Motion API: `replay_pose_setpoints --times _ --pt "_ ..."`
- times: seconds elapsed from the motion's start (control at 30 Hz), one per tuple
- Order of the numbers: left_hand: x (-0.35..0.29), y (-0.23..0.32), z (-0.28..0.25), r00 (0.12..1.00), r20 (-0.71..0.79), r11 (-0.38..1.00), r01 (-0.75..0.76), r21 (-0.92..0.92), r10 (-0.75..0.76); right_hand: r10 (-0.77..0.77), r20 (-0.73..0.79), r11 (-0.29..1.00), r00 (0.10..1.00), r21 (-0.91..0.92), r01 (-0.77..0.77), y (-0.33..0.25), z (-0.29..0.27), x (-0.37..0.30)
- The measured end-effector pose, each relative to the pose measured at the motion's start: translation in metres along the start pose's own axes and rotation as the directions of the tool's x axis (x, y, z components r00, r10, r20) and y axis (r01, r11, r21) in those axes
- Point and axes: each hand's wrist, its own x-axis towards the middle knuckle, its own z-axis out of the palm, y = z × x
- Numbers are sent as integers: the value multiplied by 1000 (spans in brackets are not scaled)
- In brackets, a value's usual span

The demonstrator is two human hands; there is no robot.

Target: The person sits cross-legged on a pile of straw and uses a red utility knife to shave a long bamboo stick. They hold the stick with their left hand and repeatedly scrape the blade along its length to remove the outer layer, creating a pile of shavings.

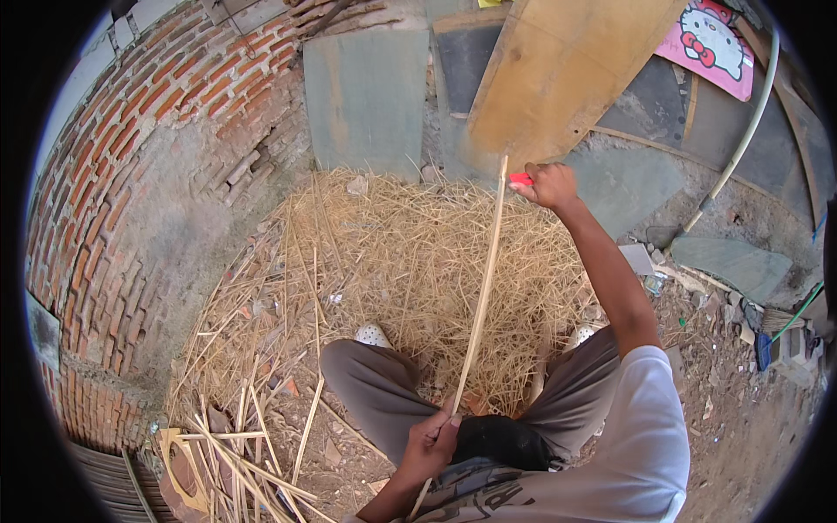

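A long, pale split-bamboo strip (486, 288) slants up and away from my lap, its far end near the base of the leaning boards. Close to my lap, my left hand (430, 443) is closed round its lower part, and a thin tail runs on below the fingers. My right hand (551, 185) reaches far forward with the arm stretched out. It is closed on a small red object (521, 179) right beside the strip's far end. The red piece looks like a tool's handle; any blade cannot be made out.
Dry shavings (418, 253) lie heaped between and beyond my bent legs. Loose bamboo strips (253, 471) pile up at the lower left. A brick wall (122, 209) rises on the left. Boards (567, 70) lean at the back, with rubble (732, 305) at the right.
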Motion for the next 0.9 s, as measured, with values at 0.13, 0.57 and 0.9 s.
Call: replay_pose_setpoints --times 0.13,0.57,0.9 --pt "5 1 -2 1000 -13 1000 -12 16 12 -9 108 1000 994 3 8 -6 18 -6" --pt "6 6 -20 989 -94 991 -123 -61 117 638 363 634 679 253 -731 7 -11 -86" --pt "4 3 -6 988 -112 995 -104 -12 102 165 214 845 963 473 -250 -84 -38 -85"
